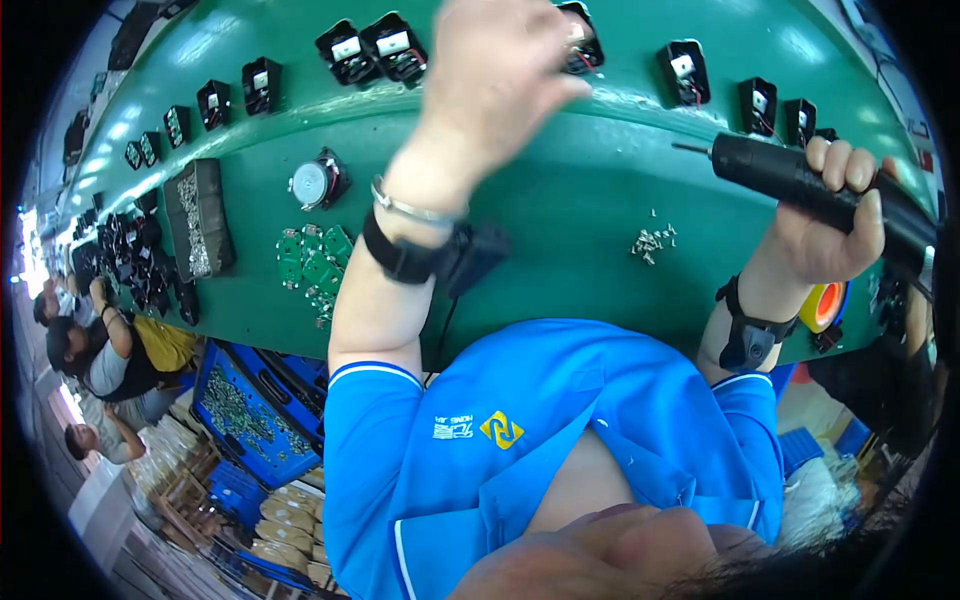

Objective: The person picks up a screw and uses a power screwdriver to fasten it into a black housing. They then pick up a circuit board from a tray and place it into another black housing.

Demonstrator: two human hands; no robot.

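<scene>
- Your right hand point(825, 230): fingers wrapped tight round the black screwdriver point(760, 168), right of frame. Keep its bit point(690, 148) off wiring.
- Your left hand point(500, 65): upper centre, near a black housing point(595, 46). Blurred, can't tell fingers. Best keep the housing steady.

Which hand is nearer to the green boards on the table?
Left. The left hand is beyond and right of the green boards; the right hand, much farther right.

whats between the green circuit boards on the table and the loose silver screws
Your left forearm and its black strapped device, in the head view.
</scene>
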